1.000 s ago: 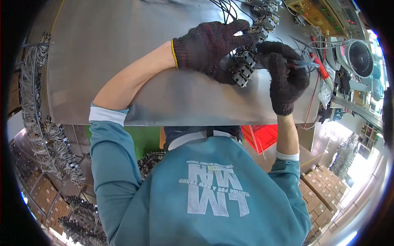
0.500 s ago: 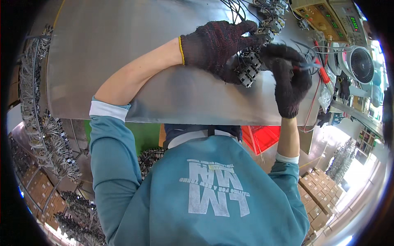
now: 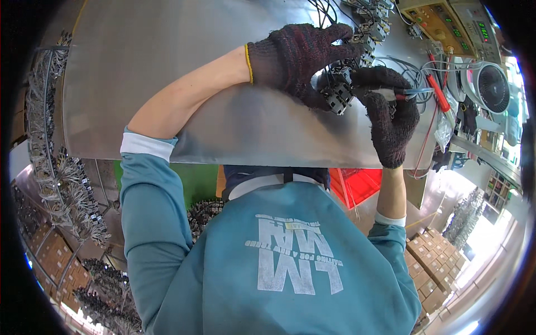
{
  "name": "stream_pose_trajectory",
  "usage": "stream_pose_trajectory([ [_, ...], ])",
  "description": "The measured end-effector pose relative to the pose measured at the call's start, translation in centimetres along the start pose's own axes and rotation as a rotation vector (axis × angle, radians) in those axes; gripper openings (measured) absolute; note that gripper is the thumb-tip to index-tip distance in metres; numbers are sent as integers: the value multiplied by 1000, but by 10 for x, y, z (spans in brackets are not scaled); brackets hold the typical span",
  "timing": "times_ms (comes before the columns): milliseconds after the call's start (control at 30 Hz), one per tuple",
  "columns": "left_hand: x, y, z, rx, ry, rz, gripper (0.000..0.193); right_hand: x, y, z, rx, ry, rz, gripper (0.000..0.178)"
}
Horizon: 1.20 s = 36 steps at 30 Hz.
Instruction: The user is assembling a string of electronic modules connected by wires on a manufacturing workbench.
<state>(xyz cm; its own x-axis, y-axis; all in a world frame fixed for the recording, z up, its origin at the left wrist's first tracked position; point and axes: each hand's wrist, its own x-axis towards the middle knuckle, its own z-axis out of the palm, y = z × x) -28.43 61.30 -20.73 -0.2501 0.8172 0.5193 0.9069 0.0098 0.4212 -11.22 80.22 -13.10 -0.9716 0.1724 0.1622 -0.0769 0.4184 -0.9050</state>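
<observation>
A row of small black-and-silver connectors (image 3: 338, 96) with dark cables runs from the far edge of the view toward me across the metal table. My left hand (image 3: 298, 62), in a dark knitted glove, grips the row from the left, its fingers lying over and beside the connectors. Close on the right, my gloved right hand (image 3: 388, 109) pinches a test lead (image 3: 416, 91) with a pale end and a bluish-grey cable. The lead's pale end points left at the nearest connectors; the fingers hide whether it touches them.
At the far right stand bench meters (image 3: 441, 28) with lit displays. Loose grey cables (image 3: 410, 67), a red-handled tool (image 3: 438, 92) and a small round fan (image 3: 491, 89) lie nearer. A red crate (image 3: 354, 184) sits below the table edge; cable bundles (image 3: 47, 128) hang at left.
My right hand has shifted slightly and the lead it pinches now shows more plainly, aimed at the connectors. The left hand has barely moved. The meter's lit reading differs.
</observation>
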Motion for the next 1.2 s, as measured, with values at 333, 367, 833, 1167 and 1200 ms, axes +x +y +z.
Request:
stream_pose_trajectory([
  [333, -3, 2, 0, -11, -19, -41, 111, -6, 1, 6, 13, 55, -33, 30],
  [367, -4, 2, 1, -12, -20, -42, 111, -3, 3, 8, -21, 21, 0, 30],
  [833, -3, -3, 4, 0, 41, 23, 114, -7, 5, 4, -12, 104, -95, 31],
  [1167, -8, -2, 5, 31, -47, -56, 116, -9, 13, 11, -61, 89, -113, 31],
  [1200, -8, -1, 4, 43, -49, -55, 116, -9, 11, 10, -60, 89, -112, 31],
])
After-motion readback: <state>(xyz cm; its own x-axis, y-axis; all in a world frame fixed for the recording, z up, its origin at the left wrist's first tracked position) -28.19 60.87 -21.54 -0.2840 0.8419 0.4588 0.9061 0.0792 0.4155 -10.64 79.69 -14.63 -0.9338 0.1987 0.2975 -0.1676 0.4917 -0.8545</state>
